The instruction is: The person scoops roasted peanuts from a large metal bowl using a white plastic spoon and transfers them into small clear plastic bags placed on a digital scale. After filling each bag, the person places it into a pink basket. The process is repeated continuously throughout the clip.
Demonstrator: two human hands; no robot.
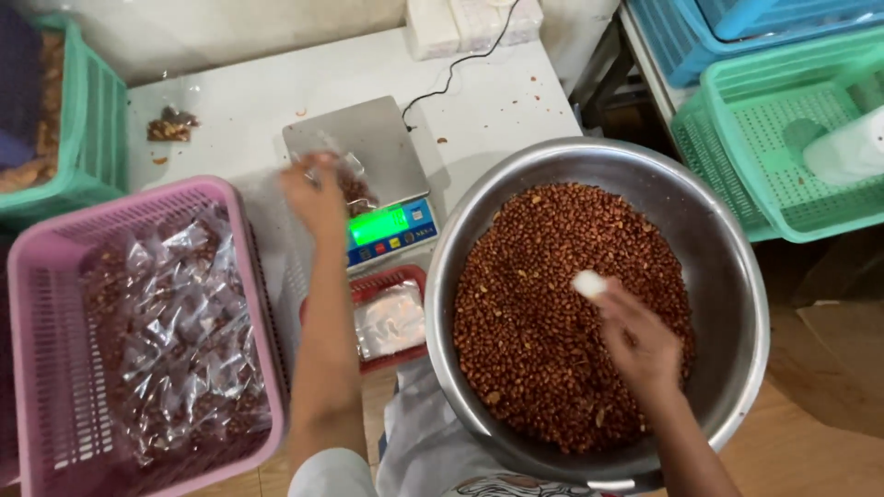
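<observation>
Right now a small clear bag of peanuts [353, 184] rests on the steel plate of the digital scale [368, 147], pinched at its top by the left hand [313, 195]. To the right, the right hand [638, 342] closes around a small white scoop [589, 283] over the big metal bowl [727, 276], which is heaped with red-brown peanuts. Many filled bags already lie in the pink basket [37, 276] at near left; flat empty bags wait in the small red tray [405, 276].

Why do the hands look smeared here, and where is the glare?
Head view: the left hand and right hand are motion-blurred; the round steel bowl of brown peanuts stays sharp; glare shows on the clear filled packets in the pink plastic basket.
</observation>
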